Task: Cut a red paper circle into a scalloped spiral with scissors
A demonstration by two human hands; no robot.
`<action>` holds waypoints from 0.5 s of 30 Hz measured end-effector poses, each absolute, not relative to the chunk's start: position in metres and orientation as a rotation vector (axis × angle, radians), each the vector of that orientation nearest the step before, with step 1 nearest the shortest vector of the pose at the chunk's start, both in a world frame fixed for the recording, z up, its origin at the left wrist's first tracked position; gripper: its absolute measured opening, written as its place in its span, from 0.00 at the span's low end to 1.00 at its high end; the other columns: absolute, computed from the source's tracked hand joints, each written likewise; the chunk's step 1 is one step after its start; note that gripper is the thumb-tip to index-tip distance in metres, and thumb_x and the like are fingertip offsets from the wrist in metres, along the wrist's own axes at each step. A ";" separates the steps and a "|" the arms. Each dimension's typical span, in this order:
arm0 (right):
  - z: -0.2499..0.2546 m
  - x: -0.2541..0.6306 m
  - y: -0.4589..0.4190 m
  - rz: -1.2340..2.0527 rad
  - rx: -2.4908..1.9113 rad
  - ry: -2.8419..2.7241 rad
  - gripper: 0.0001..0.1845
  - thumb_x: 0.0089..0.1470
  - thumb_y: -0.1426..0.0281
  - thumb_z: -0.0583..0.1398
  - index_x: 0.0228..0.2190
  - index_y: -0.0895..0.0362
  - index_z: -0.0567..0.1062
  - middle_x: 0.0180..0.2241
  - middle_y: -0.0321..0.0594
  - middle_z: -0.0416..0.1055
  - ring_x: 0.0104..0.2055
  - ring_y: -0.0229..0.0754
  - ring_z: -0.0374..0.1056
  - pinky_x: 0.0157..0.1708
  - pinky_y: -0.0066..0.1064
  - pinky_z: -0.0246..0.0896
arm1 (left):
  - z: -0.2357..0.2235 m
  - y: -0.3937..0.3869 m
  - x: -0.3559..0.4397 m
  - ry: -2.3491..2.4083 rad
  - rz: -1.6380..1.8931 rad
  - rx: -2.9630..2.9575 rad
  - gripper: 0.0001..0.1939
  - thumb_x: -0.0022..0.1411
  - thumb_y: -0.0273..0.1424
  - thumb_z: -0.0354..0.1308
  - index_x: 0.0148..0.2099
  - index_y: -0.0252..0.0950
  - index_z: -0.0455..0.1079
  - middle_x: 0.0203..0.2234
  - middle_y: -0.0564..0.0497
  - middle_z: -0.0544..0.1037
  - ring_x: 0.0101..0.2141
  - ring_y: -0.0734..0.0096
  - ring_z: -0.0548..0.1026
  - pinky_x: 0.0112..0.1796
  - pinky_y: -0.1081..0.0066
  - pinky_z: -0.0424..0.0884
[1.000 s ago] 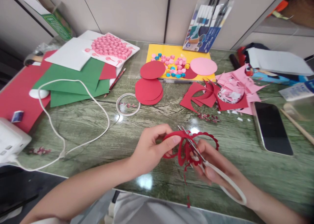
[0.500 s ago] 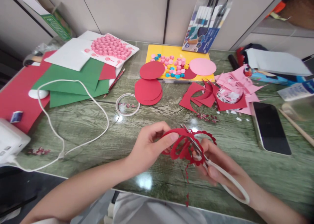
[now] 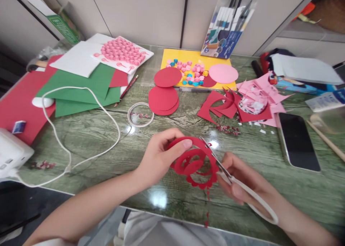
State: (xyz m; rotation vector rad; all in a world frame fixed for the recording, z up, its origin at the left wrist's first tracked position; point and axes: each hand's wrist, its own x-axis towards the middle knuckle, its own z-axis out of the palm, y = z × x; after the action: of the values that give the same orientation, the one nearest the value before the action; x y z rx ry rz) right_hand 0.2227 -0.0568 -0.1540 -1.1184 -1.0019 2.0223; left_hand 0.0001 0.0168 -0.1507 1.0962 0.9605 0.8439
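Spiral (image 3: 195, 165) of red paper is held over the near part of the surface (image 3: 107, 170), between the two hands. Its outer band is scalloped along the right and lower edge and plain towards the upper left. The left hand (image 3: 159, 156) grips it by its left side, thumb laid on top and fingers curled behind. The right hand (image 3: 239, 181) has its fingers wrapped around the white handles of the scissors (image 3: 222, 167), whose blades lie against the upper right of the band; I cannot tell whether they are fully closed. Thin red trimmings (image 3: 206, 219) show just below the spiral.

Beyond the hands, a roll of tape (image 3: 140, 126) lies near the red circles (image 3: 163, 99). Behind these, a yellow sheet (image 3: 167, 55) bears small coloured pieces (image 3: 198, 69) and a pink circle (image 3: 223, 73). Red scraps (image 3: 229, 109) and pink scraps (image 3: 279, 102) sit together on the right, with a phone (image 3: 300, 141) just beside them. Green sheets (image 3: 81, 84) lie on the left, partly crossed by a white cable (image 3: 110, 118).
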 end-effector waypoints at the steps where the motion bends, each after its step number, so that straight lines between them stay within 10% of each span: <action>1: -0.154 0.224 -0.057 2.028 -1.120 -1.004 0.18 0.54 0.51 0.65 0.33 0.49 0.67 0.23 0.26 0.58 0.20 0.34 0.40 0.21 0.29 0.35 | -0.151 0.017 0.000 0.962 0.845 1.098 0.17 0.60 0.39 0.62 0.26 0.34 0.65 0.16 0.59 0.63 0.20 0.81 0.58 0.22 0.78 0.55; 15: -0.141 0.233 -0.052 2.162 -1.233 -1.121 0.20 0.53 0.48 0.63 0.34 0.49 0.66 0.26 0.29 0.54 0.26 0.39 0.43 0.26 0.31 0.37 | -0.136 0.031 -0.014 0.967 0.712 1.317 0.15 0.59 0.37 0.62 0.25 0.34 0.67 0.18 0.58 0.64 0.20 0.80 0.58 0.21 0.77 0.54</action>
State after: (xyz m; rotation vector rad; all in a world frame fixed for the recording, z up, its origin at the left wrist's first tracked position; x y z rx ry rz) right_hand 0.2333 -0.0523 -0.1411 -1.2332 -1.1214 2.1620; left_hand -0.0136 0.0309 -0.1356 1.3167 0.9668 0.7116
